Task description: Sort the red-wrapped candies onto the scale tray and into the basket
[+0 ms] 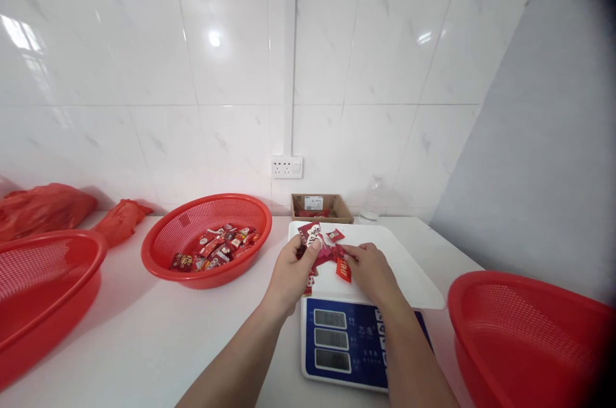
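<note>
Over the white pan of a digital scale (385,254), my left hand (291,273) pinches a dark red printed pouch (312,236) between thumb and fingers. Close beside it, my right hand (368,270) has its fingers closed at small red wrapped sweets. A bright red wrapped sweet (343,269) hangs or lies just under those fingertips; exactly how it is gripped is partly hidden. Another small red wrapped sweet (335,235) lies on the pan behind the hands. Part of a patterned red packet (308,285) shows below my left hand.
A red basket (163,235) of wrapped sweets stands left of the scale. Further red baskets stand at the far left (91,254) and right (481,286). Behind the scale are a cardboard box (344,208) and a clear bottle (373,199). Red plastic bags (52,206) lie back left.
</note>
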Demonstrator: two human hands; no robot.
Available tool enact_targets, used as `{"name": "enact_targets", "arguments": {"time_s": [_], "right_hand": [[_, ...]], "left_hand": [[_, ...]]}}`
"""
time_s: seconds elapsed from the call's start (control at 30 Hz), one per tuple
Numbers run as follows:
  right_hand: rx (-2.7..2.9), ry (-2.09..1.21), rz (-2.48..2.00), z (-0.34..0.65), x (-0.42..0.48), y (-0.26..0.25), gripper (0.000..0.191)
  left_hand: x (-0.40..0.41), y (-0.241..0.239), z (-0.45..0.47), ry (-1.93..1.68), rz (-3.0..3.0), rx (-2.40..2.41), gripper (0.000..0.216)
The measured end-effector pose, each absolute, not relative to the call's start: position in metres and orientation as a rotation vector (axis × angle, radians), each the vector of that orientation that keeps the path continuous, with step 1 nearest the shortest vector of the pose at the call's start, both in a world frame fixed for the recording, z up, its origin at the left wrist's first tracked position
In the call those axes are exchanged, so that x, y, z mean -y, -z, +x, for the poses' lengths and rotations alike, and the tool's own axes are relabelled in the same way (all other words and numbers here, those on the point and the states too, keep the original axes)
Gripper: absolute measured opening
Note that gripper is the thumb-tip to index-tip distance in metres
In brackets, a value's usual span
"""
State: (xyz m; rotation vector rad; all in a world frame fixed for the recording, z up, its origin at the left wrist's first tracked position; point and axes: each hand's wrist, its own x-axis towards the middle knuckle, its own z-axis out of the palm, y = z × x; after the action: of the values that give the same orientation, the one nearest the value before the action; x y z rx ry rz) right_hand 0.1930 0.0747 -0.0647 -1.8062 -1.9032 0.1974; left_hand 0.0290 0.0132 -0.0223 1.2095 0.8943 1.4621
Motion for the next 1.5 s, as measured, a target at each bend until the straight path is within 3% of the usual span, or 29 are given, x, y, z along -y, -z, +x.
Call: {"name": "enact_targets", "arguments": {"time_s": [0.53,1.33,1.5], "right_hand": [[2.031,-0.412,-1.770,0.195,-0.060,0.045,0.016],[2.003,-0.448,-1.855,0.196,-0.059,0.043,0.021],[1.846,-0.276,-1.788,0.196,-0.058,0.041,0.028]], "left_hand": [[-0.012,0.020,0.028,-1.450,1.231,-0.945,0.033],[-0.012,0.021,0.028,-1.459,1.217,-0.950,0.035],[-0.011,0.021,0.027,-1.477,1.186,-0.911,0.036]]}}
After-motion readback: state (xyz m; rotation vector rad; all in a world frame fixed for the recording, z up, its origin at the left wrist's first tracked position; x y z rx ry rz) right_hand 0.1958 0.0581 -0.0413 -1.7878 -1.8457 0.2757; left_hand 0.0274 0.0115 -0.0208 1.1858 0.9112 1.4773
